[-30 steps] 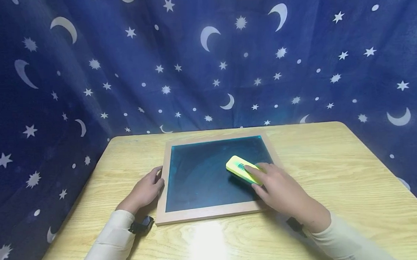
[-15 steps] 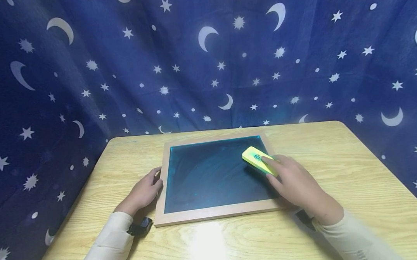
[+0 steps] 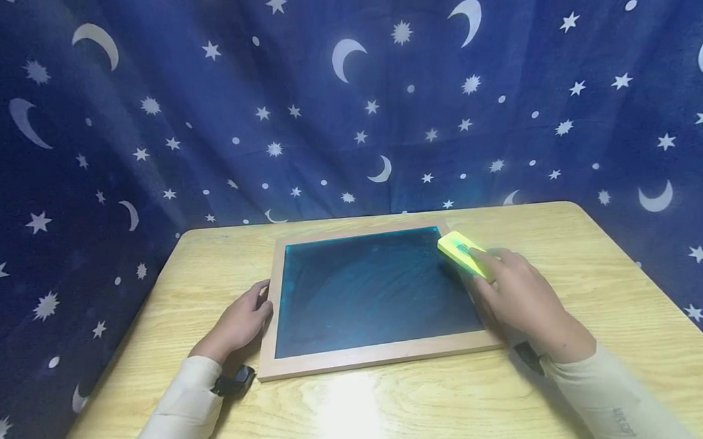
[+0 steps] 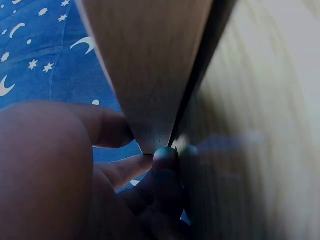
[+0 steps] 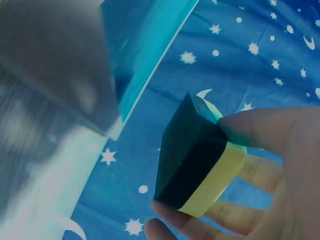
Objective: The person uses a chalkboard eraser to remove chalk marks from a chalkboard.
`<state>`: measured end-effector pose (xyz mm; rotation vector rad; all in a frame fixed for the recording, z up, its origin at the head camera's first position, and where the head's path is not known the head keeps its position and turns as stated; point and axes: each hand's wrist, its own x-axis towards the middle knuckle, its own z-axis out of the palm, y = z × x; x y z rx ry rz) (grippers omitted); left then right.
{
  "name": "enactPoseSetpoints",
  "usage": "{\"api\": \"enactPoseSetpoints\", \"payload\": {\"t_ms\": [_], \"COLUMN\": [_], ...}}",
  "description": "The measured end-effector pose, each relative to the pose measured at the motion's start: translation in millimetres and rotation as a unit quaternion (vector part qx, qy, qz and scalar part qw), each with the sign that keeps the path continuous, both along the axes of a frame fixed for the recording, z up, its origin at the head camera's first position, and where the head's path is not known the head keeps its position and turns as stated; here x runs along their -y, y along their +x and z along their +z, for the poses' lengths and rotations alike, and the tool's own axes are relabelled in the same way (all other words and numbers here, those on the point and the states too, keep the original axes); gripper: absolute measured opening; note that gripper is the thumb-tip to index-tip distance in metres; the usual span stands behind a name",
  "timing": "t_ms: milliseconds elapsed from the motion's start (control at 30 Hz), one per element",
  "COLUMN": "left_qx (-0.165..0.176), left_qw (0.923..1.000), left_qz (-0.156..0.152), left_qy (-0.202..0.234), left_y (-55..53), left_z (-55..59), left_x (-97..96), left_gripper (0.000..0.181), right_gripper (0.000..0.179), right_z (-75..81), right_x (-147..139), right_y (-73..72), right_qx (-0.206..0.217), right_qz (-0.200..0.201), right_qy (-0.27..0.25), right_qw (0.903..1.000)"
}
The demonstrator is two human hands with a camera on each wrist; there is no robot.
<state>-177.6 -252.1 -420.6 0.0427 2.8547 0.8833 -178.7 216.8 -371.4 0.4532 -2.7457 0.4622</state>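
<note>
A dark chalkboard point(image 3: 372, 297) in a pale wooden frame lies on the table, faint smears across its surface. My left hand point(image 3: 235, 321) holds the left side of that frame; in the left wrist view the thumb and fingers point(image 4: 115, 127) close about the frame's edge point(image 4: 147, 65). In my right hand point(image 3: 522, 297) is a yellow board eraser point(image 3: 461, 249), gripped along its sides over the board's right edge. The right wrist view shows the eraser's dark felt underside point(image 5: 185, 150) facing off the board point(image 5: 145, 55), between thumb and fingers.
The light wood-grain table point(image 3: 565, 249) extends beyond the board on every side. A blue curtain point(image 3: 324, 135) with white moons and stars hangs behind the table and along its sides. A black strap device point(image 3: 235, 382) sits on the left wrist.
My right hand has carried the eraser rightward and toward the back, from over the board's middle right to its right edge. The left hand stays at the frame.
</note>
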Motion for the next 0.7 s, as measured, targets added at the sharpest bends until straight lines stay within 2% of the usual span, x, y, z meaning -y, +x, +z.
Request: {"api": "enactPoseSetpoints", "payload": {"t_ms": [233, 700], "left_qx": [-0.004, 0.002], "left_qw": [1.0, 1.0], "left_qz": [0.0, 0.001], "left_qy": [-0.001, -0.001], "left_y": [-0.6, -0.3], "left_z": [0.1, -0.9], "left_x": [0.4, 0.3], "left_gripper": [0.056, 0.056], "right_gripper": [0.043, 0.045], "right_z": [-8.7, -19.0], "right_x": [-13, -35], "right_y": [-11.5, -22.4], "right_qx": [-0.003, 0.041], "right_qz": [-0.015, -0.033], "right_qy": [-0.011, -0.002], "right_qw": [0.9998, 0.9986]}}
